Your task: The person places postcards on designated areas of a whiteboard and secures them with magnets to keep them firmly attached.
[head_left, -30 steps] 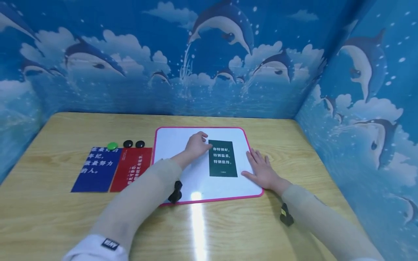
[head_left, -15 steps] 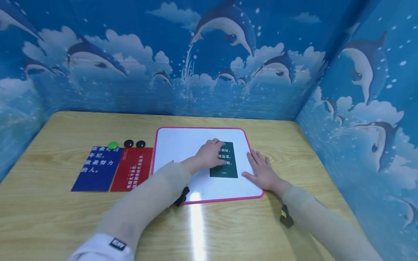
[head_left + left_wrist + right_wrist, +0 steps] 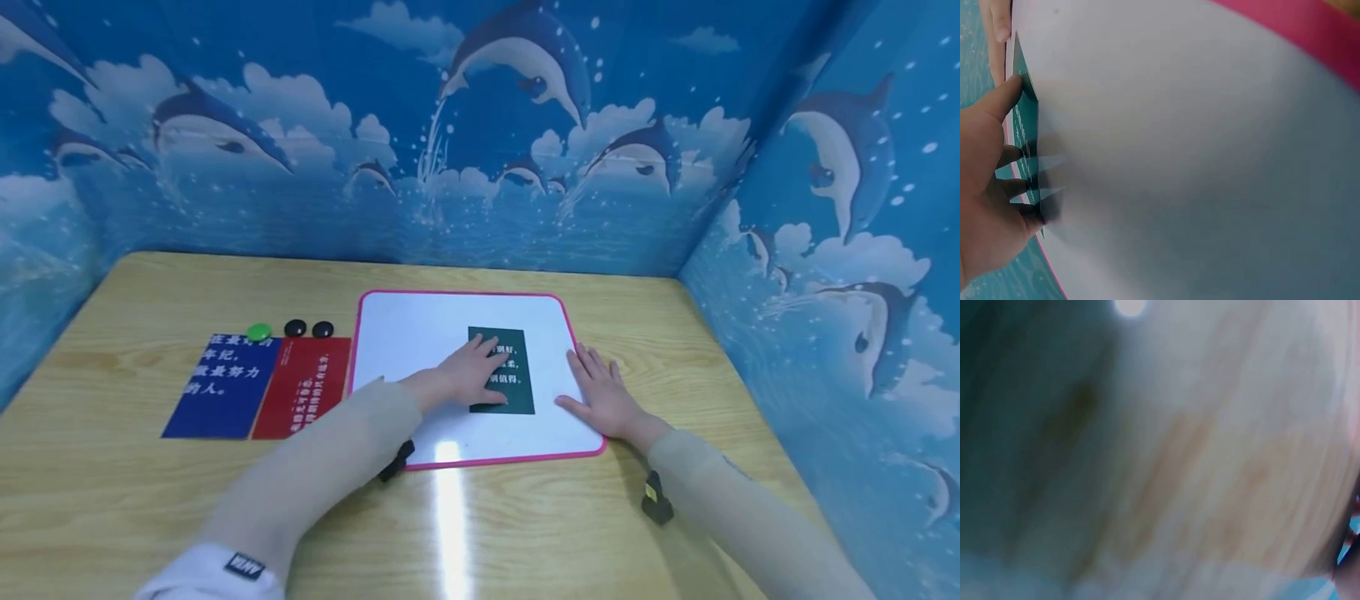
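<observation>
A dark green card with white Chinese characters [image 3: 513, 402] lies on a pink-edged whiteboard [image 3: 412, 321]. My left hand [image 3: 467, 375] rests on the card with its fingers spread, covering its left part and the start of the printed lines. From the left wrist view, the thumb and fingertips of that hand [image 3: 982, 181] touch the card [image 3: 1027, 134] near the board's surface. My right hand [image 3: 602, 398] lies flat across the board's right edge, fingers pointing away from me. Only a sliver of the right hand [image 3: 1349, 575] shows in the blurred right wrist view.
Left of the board lie a blue card [image 3: 225, 408] and a red card [image 3: 300, 383], side by side. A green round piece [image 3: 258, 332] and two black ones [image 3: 295, 328] sit at their far edge. Dolphin-print walls [image 3: 337, 225] border the wooden table [image 3: 555, 533].
My left hand came from the card's left side, reached over it and spread flat on it. The green card has slid slightly left and toward me. The right hand stayed in place.
</observation>
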{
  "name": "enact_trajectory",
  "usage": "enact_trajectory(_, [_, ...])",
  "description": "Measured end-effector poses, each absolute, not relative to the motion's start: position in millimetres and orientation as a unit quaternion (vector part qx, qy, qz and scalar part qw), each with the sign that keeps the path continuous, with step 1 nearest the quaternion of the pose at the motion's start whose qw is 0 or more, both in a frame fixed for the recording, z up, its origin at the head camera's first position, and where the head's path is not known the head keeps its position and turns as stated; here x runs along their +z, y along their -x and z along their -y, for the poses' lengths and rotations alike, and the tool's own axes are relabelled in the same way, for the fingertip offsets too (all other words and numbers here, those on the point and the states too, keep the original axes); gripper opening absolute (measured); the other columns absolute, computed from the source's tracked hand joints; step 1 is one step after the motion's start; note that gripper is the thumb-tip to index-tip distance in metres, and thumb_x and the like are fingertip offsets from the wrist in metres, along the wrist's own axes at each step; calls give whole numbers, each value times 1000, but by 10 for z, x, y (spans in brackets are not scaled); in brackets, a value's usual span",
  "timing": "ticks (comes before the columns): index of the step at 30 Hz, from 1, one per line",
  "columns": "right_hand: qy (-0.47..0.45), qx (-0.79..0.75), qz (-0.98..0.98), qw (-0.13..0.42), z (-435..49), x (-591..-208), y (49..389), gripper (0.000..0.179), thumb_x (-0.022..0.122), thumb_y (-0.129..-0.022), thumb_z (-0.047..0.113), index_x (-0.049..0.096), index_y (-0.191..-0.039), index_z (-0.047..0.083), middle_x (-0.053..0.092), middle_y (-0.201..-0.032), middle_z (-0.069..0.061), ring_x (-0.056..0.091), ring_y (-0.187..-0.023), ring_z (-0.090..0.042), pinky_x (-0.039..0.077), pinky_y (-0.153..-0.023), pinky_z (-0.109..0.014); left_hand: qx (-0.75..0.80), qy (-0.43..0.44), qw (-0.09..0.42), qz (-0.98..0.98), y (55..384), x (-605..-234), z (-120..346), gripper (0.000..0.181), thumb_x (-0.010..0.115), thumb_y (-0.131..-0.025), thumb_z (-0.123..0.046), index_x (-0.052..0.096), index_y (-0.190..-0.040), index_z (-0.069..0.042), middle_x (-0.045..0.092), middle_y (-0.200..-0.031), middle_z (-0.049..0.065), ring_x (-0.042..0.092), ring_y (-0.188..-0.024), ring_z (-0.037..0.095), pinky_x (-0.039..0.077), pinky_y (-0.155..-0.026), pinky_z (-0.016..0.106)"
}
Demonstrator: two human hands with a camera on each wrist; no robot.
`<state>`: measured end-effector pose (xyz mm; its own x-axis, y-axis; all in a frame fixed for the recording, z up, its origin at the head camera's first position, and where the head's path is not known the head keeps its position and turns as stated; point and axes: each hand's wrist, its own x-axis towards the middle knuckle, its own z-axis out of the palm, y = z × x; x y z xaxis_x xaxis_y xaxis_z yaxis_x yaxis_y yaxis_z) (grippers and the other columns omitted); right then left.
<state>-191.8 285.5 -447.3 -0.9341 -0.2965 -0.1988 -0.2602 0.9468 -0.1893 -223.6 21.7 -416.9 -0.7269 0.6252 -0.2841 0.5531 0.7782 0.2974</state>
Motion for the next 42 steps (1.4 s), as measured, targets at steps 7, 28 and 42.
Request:
enact_trajectory(7, [149, -83, -980, 107, -2866, -4458, 1916, 88, 42, -89, 63, 8, -151, 11, 6, -158, -14, 1, -145, -38, 0, -112, -65, 115, -311, 201, -922, 2226, -4175, 158, 78, 58, -86, -53, 29, -147, -14, 16, -156, 15, 11, -144, 38, 16, -118, 44])
enact_trajectory(28, [163, -96, -977, 99, -2855, -4455, 1905, 85, 45, -90, 58, 12, -151, 8, 8, -158, -15, 4, -144, -39, 2, -112, -65, 166, -246, 234, -926, 2033, -4031, 941, 80, 71, -81, -38, 32, -146, -15, 20, -155, 15, 14, -143, 38, 31, -109, 54])
enact_trajectory(42, [159, -97, -977, 103, -2834, -4439, 1896, 85, 45, -90, 58, 12, -150, 7, 8, -158, -17, 3, -144, -41, 2, -111, -66, 160, -248, 216, -931, 1996, -4040, 1018, 80, 72, -79, -40, 34, -145, -16, 24, -154, 15, 19, -142, 39, 30, -110, 55])
